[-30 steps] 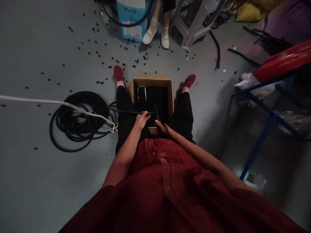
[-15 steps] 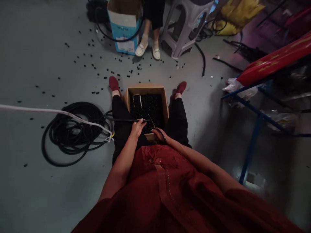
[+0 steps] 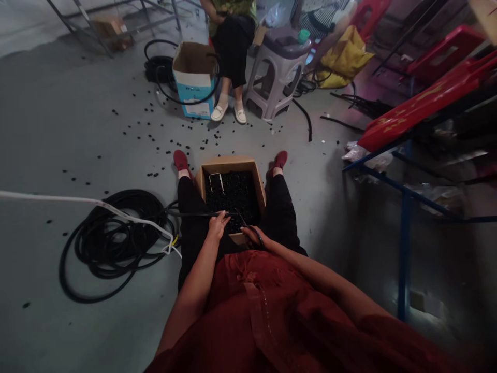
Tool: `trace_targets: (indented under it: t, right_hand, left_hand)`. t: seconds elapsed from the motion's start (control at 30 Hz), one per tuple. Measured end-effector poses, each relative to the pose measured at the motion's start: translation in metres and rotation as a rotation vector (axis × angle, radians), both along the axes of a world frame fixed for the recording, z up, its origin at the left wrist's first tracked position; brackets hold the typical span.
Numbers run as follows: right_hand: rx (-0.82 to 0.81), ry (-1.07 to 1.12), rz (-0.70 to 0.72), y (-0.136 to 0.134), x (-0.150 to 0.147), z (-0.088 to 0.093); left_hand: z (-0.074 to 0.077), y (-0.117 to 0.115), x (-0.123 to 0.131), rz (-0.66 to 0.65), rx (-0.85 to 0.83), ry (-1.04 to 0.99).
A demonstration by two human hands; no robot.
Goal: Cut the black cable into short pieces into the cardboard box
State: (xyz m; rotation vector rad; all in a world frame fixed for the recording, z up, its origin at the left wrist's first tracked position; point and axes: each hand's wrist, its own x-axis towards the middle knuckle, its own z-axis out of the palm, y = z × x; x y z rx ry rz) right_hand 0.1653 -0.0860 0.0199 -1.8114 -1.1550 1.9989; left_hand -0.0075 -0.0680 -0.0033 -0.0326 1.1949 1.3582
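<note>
Several loops of black cord (image 3: 143, 235) lie at nine o'clock from the left hand (image 3: 219, 226), its fingers holding the cord, with a carton (image 3: 229, 165) at one o'clock and, at five o'clock from that, the right hand (image 3: 249, 234) gripping scissors (image 3: 258, 235).

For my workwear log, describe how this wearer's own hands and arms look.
The left hand and right hand are ungloved. The left forearm and right forearm are bare, with dark red sleeves starting higher up the arms.

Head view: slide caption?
Left hand holds black cable or hose over cardboard box of black pieces; right hand holds scissors.
</note>
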Motion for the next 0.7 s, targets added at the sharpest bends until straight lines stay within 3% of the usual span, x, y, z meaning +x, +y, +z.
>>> trace_targets:
  t: [0.27, 0.7]
  right_hand:
    - [-0.054, 0.033, -0.029, -0.002, 0.015, 0.010]
    - [-0.206, 0.043, -0.165, 0.003, 0.016, -0.001]
  left_hand:
    - [0.002, -0.003, -0.002, 0.000, 0.000, 0.006]
    - [-0.008, -0.004, -0.007, 0.009, -0.046, 0.010]
